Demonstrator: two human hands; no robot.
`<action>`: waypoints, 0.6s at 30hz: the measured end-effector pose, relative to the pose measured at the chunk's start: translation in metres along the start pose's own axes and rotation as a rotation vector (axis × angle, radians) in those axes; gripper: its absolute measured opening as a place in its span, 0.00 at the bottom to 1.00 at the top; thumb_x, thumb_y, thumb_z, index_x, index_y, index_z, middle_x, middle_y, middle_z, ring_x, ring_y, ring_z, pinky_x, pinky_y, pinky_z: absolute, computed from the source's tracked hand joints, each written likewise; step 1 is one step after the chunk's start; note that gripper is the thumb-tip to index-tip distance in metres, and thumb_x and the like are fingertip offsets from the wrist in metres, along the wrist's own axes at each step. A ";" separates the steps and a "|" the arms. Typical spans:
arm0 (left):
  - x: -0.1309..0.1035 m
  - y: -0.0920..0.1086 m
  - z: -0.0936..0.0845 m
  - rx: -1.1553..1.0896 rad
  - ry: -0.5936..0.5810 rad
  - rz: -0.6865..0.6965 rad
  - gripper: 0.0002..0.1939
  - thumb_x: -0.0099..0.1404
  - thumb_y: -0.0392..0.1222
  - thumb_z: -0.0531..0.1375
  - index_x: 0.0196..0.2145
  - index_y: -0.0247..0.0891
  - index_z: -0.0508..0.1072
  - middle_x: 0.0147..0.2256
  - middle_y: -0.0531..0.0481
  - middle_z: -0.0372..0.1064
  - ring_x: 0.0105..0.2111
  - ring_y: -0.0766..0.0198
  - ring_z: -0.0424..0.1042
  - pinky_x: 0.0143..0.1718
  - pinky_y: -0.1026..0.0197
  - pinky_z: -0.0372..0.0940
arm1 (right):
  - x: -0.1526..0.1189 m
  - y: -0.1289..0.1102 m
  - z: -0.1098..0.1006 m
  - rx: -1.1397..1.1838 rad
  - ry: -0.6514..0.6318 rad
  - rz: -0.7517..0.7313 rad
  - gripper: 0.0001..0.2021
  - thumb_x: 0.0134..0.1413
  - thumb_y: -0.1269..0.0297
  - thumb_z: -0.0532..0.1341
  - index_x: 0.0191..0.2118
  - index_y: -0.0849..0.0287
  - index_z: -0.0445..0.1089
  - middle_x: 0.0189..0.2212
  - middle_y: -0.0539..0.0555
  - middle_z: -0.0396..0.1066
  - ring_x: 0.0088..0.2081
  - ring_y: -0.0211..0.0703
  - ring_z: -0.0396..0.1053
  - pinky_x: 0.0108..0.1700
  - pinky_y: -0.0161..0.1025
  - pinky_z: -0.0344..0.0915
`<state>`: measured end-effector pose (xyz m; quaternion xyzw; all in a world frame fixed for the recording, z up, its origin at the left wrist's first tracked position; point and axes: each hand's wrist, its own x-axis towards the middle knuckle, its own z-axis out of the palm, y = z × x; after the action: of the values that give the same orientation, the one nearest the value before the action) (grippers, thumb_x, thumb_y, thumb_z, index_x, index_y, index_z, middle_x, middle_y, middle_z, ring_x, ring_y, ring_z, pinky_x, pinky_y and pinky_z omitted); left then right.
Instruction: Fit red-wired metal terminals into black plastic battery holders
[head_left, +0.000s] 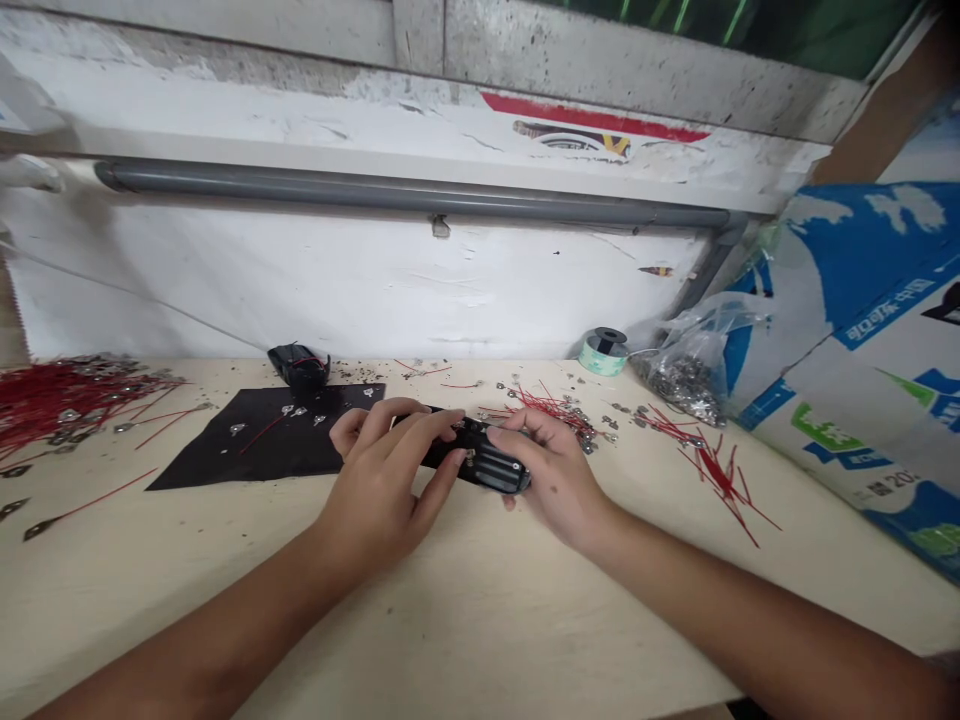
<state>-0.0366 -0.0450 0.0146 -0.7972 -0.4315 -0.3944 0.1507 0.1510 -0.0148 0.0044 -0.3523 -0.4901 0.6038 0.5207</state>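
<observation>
A black plastic battery holder [495, 468] with ribbed hollows and small metal spots is held above the tabletop in both hands. My left hand [394, 470] is closed over its left part, with the thumb and index fingertip close to the metal contacts. Whether a small piece is pinched there I cannot tell. My right hand [551, 475] grips the right end, thumb on top and fingers behind. Just behind the hands lies a pile of red wires [551, 405] with metal contact tabs. To the left is a black sheet [274, 440] with several loose tabs on it.
More red wires [67, 400] heap at the far left, with others [724, 475] at the right. A black object [300, 368] on a cable stands at the back. A tape roll [604, 352], a plastic bag of metal parts [686, 375] and a blue-white carton [862, 370] occupy the right.
</observation>
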 end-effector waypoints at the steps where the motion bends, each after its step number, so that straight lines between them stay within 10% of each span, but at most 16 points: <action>1: 0.000 0.001 -0.002 -0.010 0.005 0.020 0.15 0.68 0.37 0.58 0.52 0.41 0.68 0.40 0.46 0.77 0.48 0.50 0.67 0.47 0.46 0.50 | 0.002 -0.003 -0.003 0.005 0.010 0.017 0.14 0.48 0.58 0.70 0.26 0.59 0.65 0.19 0.46 0.64 0.18 0.36 0.62 0.11 0.30 0.59; 5: 0.003 0.001 -0.014 -0.088 0.077 0.008 0.13 0.69 0.34 0.54 0.48 0.42 0.71 0.41 0.47 0.76 0.48 0.51 0.68 0.50 0.46 0.52 | 0.013 -0.016 -0.020 0.000 -0.138 0.222 0.11 0.47 0.62 0.70 0.26 0.61 0.69 0.18 0.46 0.63 0.16 0.30 0.56 0.11 0.26 0.51; 8: 0.012 -0.005 -0.018 -0.353 0.064 -0.251 0.10 0.70 0.38 0.53 0.42 0.41 0.74 0.40 0.47 0.76 0.46 0.53 0.71 0.50 0.48 0.58 | 0.020 -0.024 -0.035 -0.023 -0.273 0.440 0.12 0.46 0.64 0.70 0.23 0.62 0.68 0.14 0.43 0.58 0.13 0.27 0.47 0.11 0.25 0.47; 13: 0.020 -0.012 -0.012 -1.155 -0.552 -0.870 0.14 0.67 0.49 0.58 0.42 0.39 0.77 0.40 0.45 0.78 0.34 0.57 0.76 0.31 0.59 0.68 | 0.024 -0.028 -0.048 -0.035 -0.318 0.568 0.09 0.43 0.64 0.69 0.24 0.61 0.69 0.17 0.46 0.63 0.16 0.31 0.57 0.13 0.26 0.54; 18: 0.011 -0.006 -0.004 -1.512 -0.944 -1.058 0.14 0.61 0.48 0.67 0.39 0.35 0.80 0.31 0.49 0.75 0.27 0.67 0.73 0.29 0.66 0.69 | 0.022 -0.030 -0.046 -0.054 -0.342 0.585 0.08 0.42 0.65 0.69 0.26 0.61 0.69 0.17 0.45 0.64 0.17 0.32 0.59 0.16 0.27 0.58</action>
<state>-0.0403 -0.0374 0.0249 -0.4654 -0.3814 -0.2256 -0.7662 0.1977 0.0158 0.0227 -0.3852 -0.4642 0.7648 0.2262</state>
